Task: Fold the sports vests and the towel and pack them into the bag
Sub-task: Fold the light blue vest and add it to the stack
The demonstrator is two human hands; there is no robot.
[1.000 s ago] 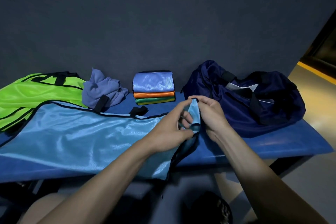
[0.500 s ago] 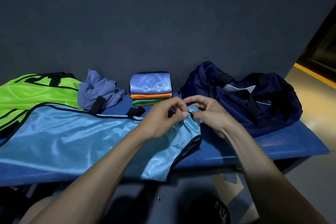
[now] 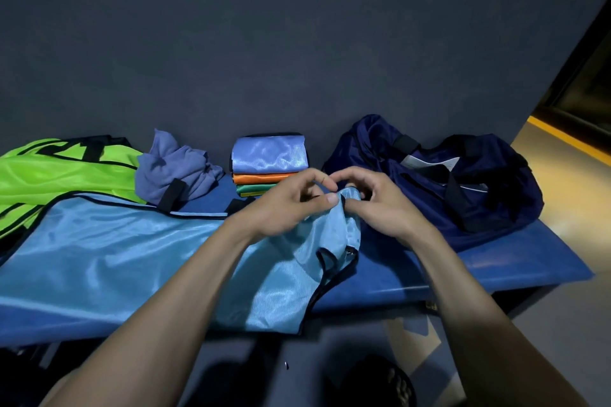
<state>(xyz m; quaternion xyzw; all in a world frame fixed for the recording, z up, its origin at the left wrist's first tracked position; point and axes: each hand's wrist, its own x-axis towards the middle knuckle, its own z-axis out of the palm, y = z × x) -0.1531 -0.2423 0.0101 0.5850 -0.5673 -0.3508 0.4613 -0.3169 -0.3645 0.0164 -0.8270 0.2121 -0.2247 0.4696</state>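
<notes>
A light blue sports vest (image 3: 109, 251) with black trim lies spread along the blue bench (image 3: 479, 266). My left hand (image 3: 284, 205) and my right hand (image 3: 380, 205) meet above its right end, and both pinch the raised strap of the vest between fingers and thumb. A neon green vest (image 3: 49, 175) lies at the far left, partly under the blue one. A crumpled purple-blue towel (image 3: 175, 172) sits behind. A stack of folded vests (image 3: 267, 163), blue over orange over green, stands against the wall. The navy bag (image 3: 463, 182) lies open to the right.
A dark wall runs right behind the bench. The bench's right end (image 3: 568, 274) stops just past the bag, with floor and a yellow-edged step (image 3: 562, 139) beyond. The near edge of the vest hangs over the front of the bench.
Both hands have kept hold of the vest's right end. The strap was held up, came down toward the bench, and the fingers have shifted their pinch on it.
</notes>
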